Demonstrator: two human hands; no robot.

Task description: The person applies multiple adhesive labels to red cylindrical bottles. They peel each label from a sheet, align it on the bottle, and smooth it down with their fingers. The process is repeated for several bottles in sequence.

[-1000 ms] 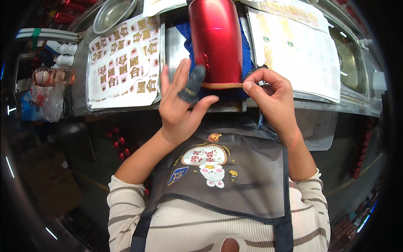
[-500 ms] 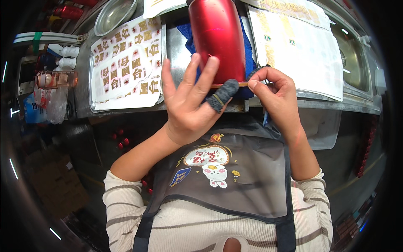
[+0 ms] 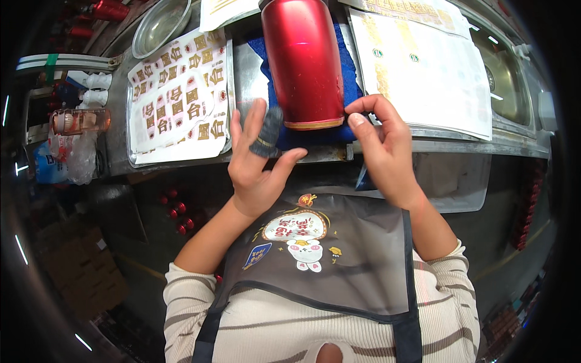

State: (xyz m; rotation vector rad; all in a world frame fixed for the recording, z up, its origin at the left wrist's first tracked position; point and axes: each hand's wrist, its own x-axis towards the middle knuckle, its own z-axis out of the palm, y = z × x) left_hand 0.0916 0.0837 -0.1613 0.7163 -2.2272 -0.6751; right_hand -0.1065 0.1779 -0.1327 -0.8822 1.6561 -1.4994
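A shiny red metallic bottle (image 3: 305, 63) lies on a blue cloth (image 3: 350, 66), its orange-edged end toward me. My left hand (image 3: 257, 166) is off the bottle, left of that end, with fingers apart and nothing in them. A grey knitted finger cover (image 3: 266, 136) sits on one of its fingers. By the right corner of the orange edge is my right hand (image 3: 387, 142), index finger and thumb bent close together. Anything between their tips is too small to make out, and the other fingers are mostly hidden. A small blue piece (image 3: 363, 179) shows below this hand.
Sticker sheets with gold and red print lie on a tray (image 3: 134, 158) at left. More printed sheets (image 3: 436, 91) are stacked at right, beside a metal basin (image 3: 508, 78). A round bowl (image 3: 160, 27) stands far left. The metal table's front edge (image 3: 327, 154) runs before me.
My left hand has drawn back from the bottle's near end and turned, its thumb now spread. My right hand has shifted slightly left and stays by the bottle's corner. The whole view shifted a little.
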